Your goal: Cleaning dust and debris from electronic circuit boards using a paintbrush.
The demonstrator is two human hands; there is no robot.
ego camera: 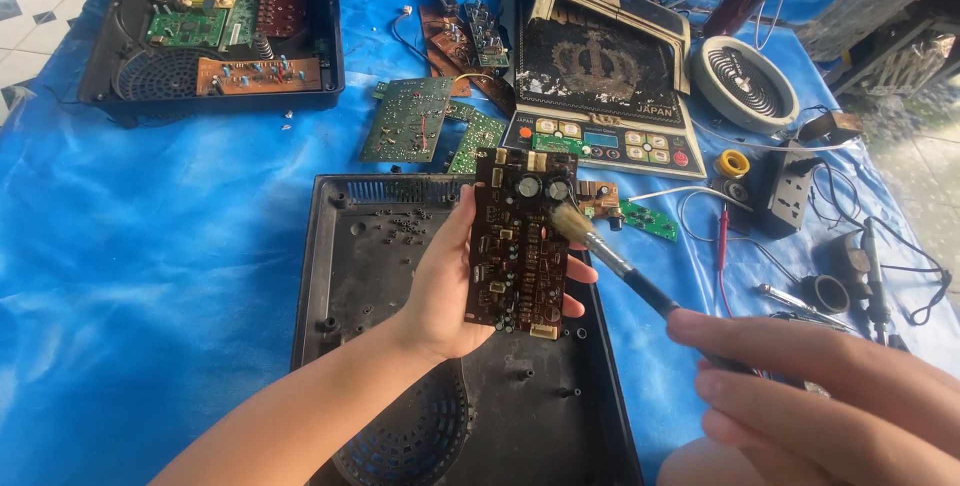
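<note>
Right hand (810,396) at 4 o'clock, fingers clenched round brush (610,256); bristles touch top of brown circuit board (518,241). Left hand (450,286) at centre, fingers grasping board upright above empty black casing (340,276). Board looks partly dusted; casing grimy, holds only loose debris. Far, 11 o'clock: second black casing (110,56) with boards inside. Loose green boards (410,121) on blue-covered table (150,226).

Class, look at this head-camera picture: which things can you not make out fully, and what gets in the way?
- Right hand: cut off by the bottom and right edges.
- Black-handled brush: handle end hidden in that hand.
- Dark brown circuit board: back hidden; left hand covers its left edge.
- Black plastic casing: lower part cut by the frame's bottom edge.
</note>
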